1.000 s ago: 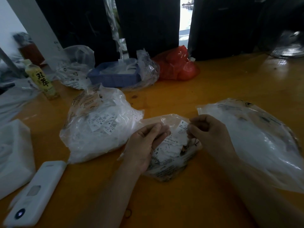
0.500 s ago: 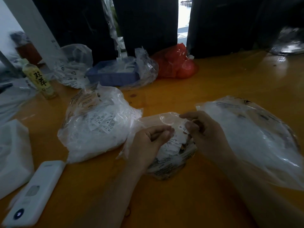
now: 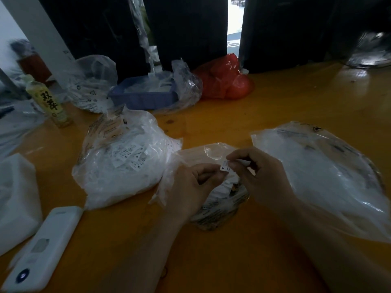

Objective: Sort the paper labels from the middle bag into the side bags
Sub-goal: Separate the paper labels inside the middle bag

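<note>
A small clear middle bag of white paper labels lies on the orange table under my hands. A small white paper label marked "S" is pinched between my right hand and the fingertips of my left hand, just above the bag's mouth. The left side bag bulges with many white size labels. The right side bag is large, clear and flatter, right beside my right wrist.
A white device lies at the front left beside a white block. Farther back stand a bottle, a blue tray in plastic, another clear bag and a red bag. Dark curtains close the back.
Both hands have risen a little from the middle bag's mouth, and one label marked "S" is now drawn out and held between them.
</note>
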`<state>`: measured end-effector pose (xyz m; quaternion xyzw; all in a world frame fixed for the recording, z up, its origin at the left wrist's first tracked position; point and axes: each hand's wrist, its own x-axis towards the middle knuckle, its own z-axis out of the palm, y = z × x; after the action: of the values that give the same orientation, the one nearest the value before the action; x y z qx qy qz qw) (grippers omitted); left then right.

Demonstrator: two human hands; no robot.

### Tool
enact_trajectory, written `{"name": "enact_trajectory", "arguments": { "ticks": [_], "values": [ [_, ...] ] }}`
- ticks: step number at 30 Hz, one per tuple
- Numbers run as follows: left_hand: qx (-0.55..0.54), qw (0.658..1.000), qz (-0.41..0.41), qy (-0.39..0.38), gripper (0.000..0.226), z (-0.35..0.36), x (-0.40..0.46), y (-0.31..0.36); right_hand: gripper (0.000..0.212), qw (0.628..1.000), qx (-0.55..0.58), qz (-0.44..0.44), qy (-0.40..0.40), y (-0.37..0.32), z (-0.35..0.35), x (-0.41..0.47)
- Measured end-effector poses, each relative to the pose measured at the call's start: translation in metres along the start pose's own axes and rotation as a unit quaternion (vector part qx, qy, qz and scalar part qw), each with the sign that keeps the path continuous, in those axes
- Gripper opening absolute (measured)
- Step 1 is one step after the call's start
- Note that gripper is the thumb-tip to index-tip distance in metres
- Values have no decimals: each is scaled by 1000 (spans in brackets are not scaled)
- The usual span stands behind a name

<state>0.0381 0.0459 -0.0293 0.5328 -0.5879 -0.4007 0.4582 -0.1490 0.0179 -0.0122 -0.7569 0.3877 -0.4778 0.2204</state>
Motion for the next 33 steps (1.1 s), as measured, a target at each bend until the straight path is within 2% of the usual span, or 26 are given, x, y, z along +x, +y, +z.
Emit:
{"name": "enact_trajectory", "arguments": {
  "ticks": [5,11,18,22,24,27,33],
  "values": [
    [-19,1000,-2,-17,21,1,-2,3,16,998,-53,-43,8,6,1,1],
    [-33,999,-23,9,14,1,0,2,17,992,-98,-58,-46,9,-1,3],
    [-63,998,-24,17,9,2,-1,1,30,992,-92,10,-84,7,4,-1],
    [-102,993,-42,47,15,1,-1,3,44,994,-8,99,-41,5,2,-1],
    [-122,990,-47,54,15,1,0,3,37,990,5,137,-15,6,1,-1],
    [-129,989,-48,53,15,2,0,2,21,990,-1,142,-12,8,2,-2],
    [-147,986,-56,57,22,1,1,2,19,993,21,118,-12,6,-1,-2]
  ]
}}
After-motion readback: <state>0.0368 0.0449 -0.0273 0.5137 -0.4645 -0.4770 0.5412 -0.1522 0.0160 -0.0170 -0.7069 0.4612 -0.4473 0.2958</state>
